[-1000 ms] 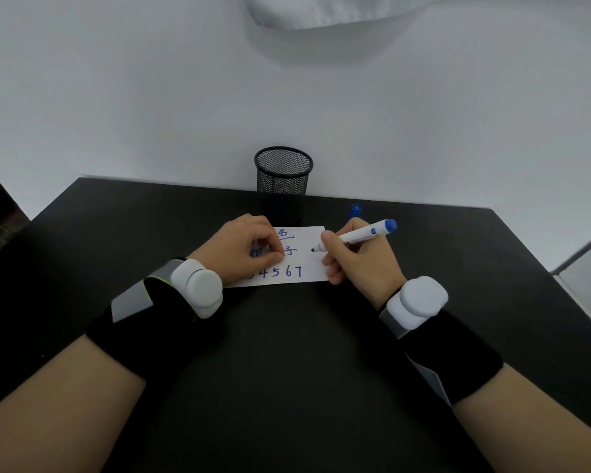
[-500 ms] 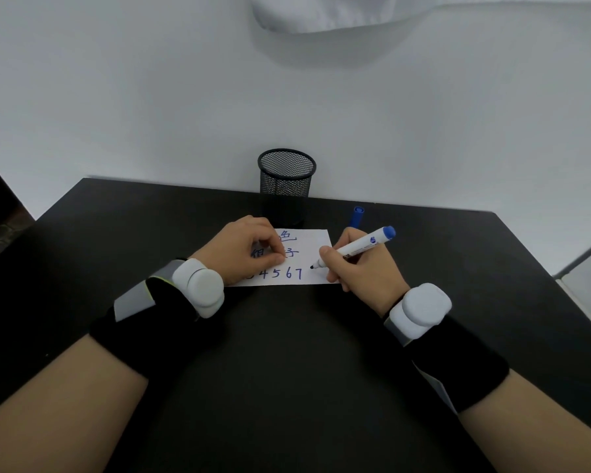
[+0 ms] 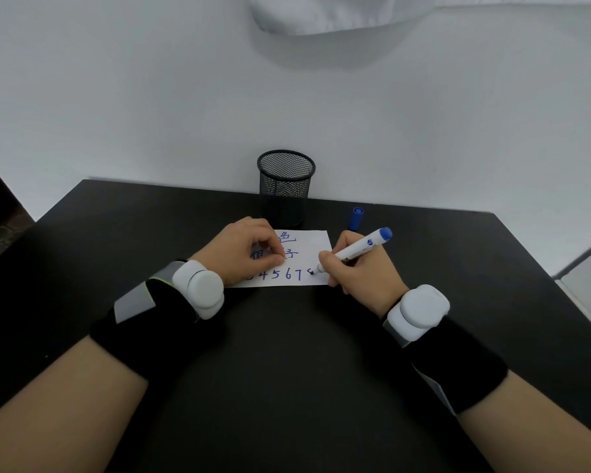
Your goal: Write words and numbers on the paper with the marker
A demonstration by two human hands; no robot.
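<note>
The right hand [image 3: 362, 271] grips a marker [image 3: 355, 249], with thumb and fingers curled round its smooth white barrel near the nib. The dark tip touches the lower right part of the paper [image 3: 316, 244], and the rounded blue end tilts up and to the right. The paper is a small white rectangle lying flat near the back centre of the worktop [image 3: 287, 370], a matt black surface with straight edges. Blue handwriting covers it: two rows of characters, then a row of digits reading 4, 5, 6, 7, with an unfinished stroke at the tip. The left hand [image 3: 243, 250] rests on the left part of the sheet, its fingers curled under and fingertips pressing the paper down, covering some of the writing. Each wrist wears a black fabric band carrying a smooth, rounded white plastic device [image 3: 198, 288]. Just behind the paper stands a cylindrical black wire-mesh pen cup [image 3: 285, 186]. To its right a small blue cap [image 3: 355, 218] lies on the worktop.
</note>
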